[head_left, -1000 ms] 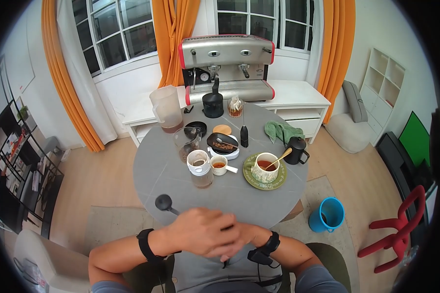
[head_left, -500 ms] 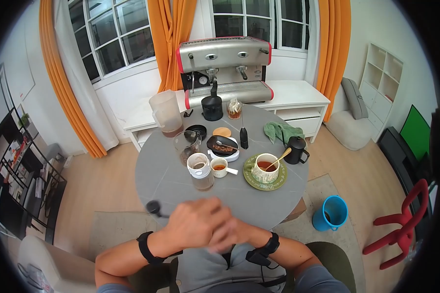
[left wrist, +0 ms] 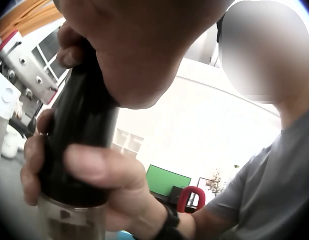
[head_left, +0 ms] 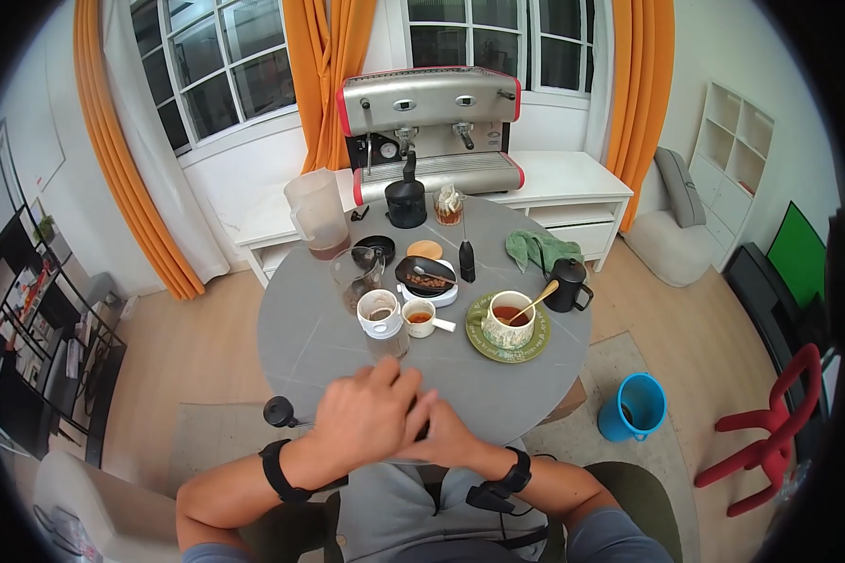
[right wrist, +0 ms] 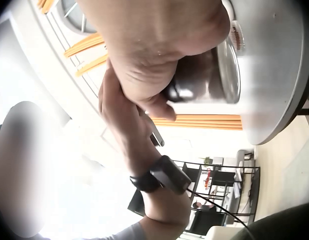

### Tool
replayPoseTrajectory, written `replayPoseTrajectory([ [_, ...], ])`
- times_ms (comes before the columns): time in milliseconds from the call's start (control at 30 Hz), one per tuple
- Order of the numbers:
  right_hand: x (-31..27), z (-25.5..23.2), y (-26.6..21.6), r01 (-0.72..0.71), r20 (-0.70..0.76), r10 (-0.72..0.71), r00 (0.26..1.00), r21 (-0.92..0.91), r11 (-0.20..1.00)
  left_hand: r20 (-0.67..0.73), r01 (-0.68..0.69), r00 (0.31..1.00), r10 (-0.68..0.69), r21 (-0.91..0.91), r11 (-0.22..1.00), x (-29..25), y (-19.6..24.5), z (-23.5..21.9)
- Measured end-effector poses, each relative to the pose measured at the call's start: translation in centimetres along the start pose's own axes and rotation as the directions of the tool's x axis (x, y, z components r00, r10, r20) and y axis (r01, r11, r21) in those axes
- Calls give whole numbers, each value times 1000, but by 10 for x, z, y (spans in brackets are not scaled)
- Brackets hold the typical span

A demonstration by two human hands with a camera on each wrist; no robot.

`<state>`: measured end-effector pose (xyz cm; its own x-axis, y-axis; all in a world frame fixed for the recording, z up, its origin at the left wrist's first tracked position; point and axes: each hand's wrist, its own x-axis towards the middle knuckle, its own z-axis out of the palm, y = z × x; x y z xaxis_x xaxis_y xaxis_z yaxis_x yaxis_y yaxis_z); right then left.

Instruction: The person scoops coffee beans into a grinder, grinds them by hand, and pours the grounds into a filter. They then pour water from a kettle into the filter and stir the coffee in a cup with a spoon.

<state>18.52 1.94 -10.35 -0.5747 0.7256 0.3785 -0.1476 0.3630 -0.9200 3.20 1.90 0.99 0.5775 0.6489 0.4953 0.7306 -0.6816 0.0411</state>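
A hand coffee grinder stands out in the left wrist view, with a dark glossy body [left wrist: 77, 135] and a clear jar [left wrist: 72, 222] below holding brown grounds. My right hand [head_left: 453, 436] wraps round the lower body, its thumb [left wrist: 89, 165] across the front. Over the top curls my left hand [head_left: 371, 413], gripping the upper end. A black crank knob [head_left: 278, 411] sticks out to the left past the left hand, near the table's edge. In the head view the hands hide most of the grinder. Just beyond them stands a clear container with a white top [head_left: 380, 314].
Behind are a small white cup [head_left: 422, 322], a black tray of coffee beans [head_left: 422, 280] on a white scale, and a glass jug [head_left: 355, 281]. To the right sit a tea cup [head_left: 509, 324] on a green saucer, a black kettle [head_left: 568, 286] and a green cloth [head_left: 540, 249].
The crank knob has swung left and a little toward the body. Both hands have shifted slightly up and forward, still gripping the grinder. The things on the table stay put.
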Motion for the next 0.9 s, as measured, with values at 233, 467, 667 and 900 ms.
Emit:
replayPoseTrajectory([
  [233, -1, -23, -9, -55, 325, 12, 946, 124, 991, -36, -553, 830, 557, -192, 811, -3, 0, -21],
  [467, 1, -5, -11, -92, 25, 91, 996, 23, 996, -131, -191, 974, 184, -45, 981, 1, -10, 1],
  [667, -3, -14, 1, 28, 94, -35, 995, 75, 997, -43, -323, 946, 322, -32, 946, -2, 0, -9],
  [900, -4, -13, -13, -147, 190, 89, 978, 320, 936, -78, -357, 934, 348, -202, 912, -2, -5, -8],
])
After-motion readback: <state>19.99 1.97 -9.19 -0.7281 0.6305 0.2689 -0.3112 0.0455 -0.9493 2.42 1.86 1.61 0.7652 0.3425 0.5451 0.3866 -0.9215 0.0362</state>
